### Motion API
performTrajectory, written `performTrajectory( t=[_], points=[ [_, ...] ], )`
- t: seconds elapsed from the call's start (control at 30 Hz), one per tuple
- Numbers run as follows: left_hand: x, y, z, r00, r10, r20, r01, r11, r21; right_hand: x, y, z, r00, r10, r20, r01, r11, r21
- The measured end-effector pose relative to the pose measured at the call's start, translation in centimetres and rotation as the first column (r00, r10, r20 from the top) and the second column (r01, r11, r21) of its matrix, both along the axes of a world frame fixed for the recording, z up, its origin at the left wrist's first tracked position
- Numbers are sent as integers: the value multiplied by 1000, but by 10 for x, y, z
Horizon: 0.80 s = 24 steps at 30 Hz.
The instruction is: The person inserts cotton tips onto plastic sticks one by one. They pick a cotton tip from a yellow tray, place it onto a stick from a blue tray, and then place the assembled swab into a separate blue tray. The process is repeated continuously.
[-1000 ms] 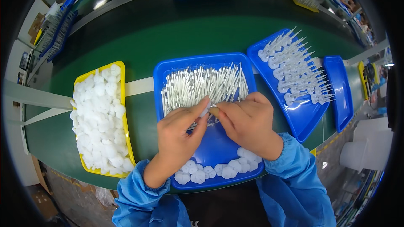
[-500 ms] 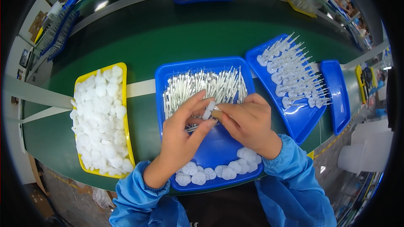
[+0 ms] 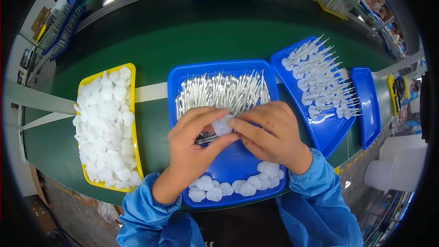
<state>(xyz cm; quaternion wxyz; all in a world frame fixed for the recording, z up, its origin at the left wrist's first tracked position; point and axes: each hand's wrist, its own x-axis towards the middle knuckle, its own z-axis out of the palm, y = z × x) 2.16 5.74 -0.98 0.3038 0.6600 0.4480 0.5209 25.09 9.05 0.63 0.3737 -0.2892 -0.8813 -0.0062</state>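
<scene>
over the middle blue tray [image 3: 180, 87], my left hand [image 3: 194, 144] and right hand [image 3: 270, 132] pinch one small white cap [image 3: 222, 126] and a thin grey pin [image 3: 206, 139] together. if my grip slackens, i reckon the cap drops among the white sticks [image 3: 222, 92].

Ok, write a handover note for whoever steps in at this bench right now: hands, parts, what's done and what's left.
Left hand and right hand together pinch one white cap and a thin stick over the middle blue tray.
Loose sticks lie at that tray's far end, loose caps at its near edge.
Done: finished pieces fill the blue tray on the right.
Left: the stick pile, plus the yellow tray full of white caps.
</scene>
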Motion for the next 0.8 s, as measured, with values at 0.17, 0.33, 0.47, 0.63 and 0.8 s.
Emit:
performTrajectory(
  t=[0.17, 0.33, 0.47, 0.63, 0.8],
  points=[
    [5, -3, -6, 996, 2, 88, 3, 998, -59, 0, 0, 1, 1000, -20, -21, 18, 993, -117],
    [4, -2, -5, 999, -38, 6, 38, 998, -40, 1, -2, 11, 998, 28, -58, -40, 976, -216],
    [3, -2, 8, 994, -79, -73, 78, 997, -18, 12, -10, 9, 998, 50, -41, -57, 975, -215],
    [-3, 1, 7, 993, -111, -34, 111, 993, 26, 34, -21, 14, 1000, -9, 10, 11, 981, -193],
    [-7, 1, -4, 955, -90, 282, 142, 976, -168, 62, -24, 17, 928, -94, 360, 89, 996, 29]
  ],
)
